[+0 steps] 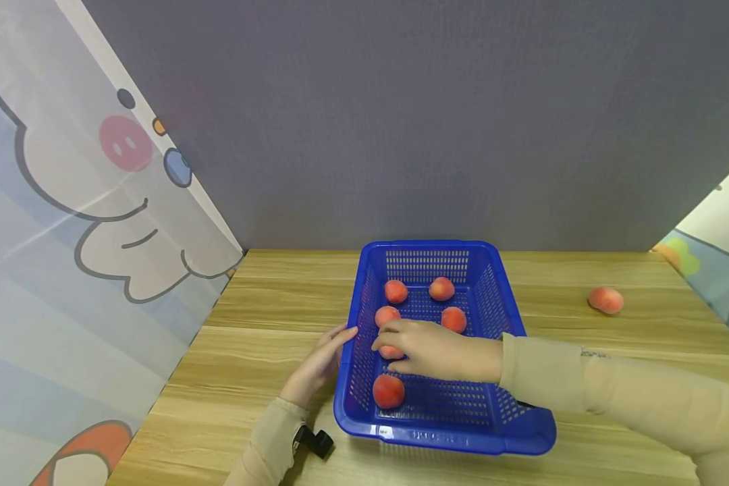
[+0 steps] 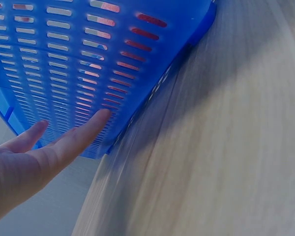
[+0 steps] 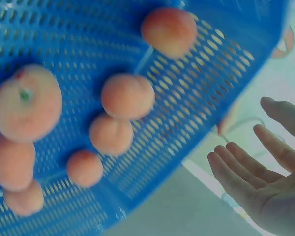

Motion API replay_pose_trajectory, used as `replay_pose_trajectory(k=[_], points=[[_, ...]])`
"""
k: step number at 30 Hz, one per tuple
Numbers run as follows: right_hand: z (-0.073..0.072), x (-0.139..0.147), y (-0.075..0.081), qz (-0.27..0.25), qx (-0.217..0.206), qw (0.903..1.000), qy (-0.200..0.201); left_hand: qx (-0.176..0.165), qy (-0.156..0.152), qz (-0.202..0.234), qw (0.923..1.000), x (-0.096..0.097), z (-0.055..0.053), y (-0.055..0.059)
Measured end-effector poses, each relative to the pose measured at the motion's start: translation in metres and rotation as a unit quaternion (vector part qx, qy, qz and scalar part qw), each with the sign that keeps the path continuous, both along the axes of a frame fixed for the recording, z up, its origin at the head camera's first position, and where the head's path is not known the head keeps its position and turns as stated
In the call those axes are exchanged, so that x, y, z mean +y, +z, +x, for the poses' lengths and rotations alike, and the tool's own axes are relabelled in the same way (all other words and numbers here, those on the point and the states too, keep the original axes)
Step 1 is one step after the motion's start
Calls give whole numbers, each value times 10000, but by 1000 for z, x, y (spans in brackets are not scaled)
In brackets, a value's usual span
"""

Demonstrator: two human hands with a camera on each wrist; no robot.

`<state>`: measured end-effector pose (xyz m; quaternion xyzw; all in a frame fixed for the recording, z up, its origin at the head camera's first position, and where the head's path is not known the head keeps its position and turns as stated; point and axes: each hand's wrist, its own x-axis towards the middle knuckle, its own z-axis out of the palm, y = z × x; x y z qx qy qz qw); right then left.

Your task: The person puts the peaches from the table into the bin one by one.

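A blue plastic basket (image 1: 455, 442) with slotted walls stands on the wooden table and holds several red-orange peaches (image 1: 389, 391). My right hand (image 1: 428, 349) reaches in from the right, over the peaches, and partly hides one below it. In the right wrist view its fingers (image 3: 236, 169) are spread and loosely bent, with nothing in them. My left hand (image 1: 320, 364) rests at the basket's left side, a fingertip at the rim. Its fingers (image 2: 76, 142) extend nearly straight along the outer wall in the left wrist view.
Off to the right of the basket, a peach (image 1: 606, 300) lies on the wooden table (image 1: 267, 351). A grey panel (image 1: 431, 135) rises behind the table's back edge. A cartoon-printed curtain (image 1: 97, 223) hangs along the left side.
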<state>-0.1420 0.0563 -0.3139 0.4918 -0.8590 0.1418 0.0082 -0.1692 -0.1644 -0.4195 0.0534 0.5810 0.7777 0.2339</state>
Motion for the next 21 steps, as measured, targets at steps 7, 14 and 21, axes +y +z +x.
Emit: replay_pose_trajectory(k=[7, 14, 21], points=[[-3, 14, 24, -265, 452, 9984, -198, 46, 48, 52, 10000, 1, 0, -3], [-6, 28, 37, -781, 604, 9946, -329, 51, 85, 88, 9999, 0, 0, -4], [-12, 46, 45, -1053, 530, 9901, -758, 72, 72, 59, 9999, -1, 0, -5]])
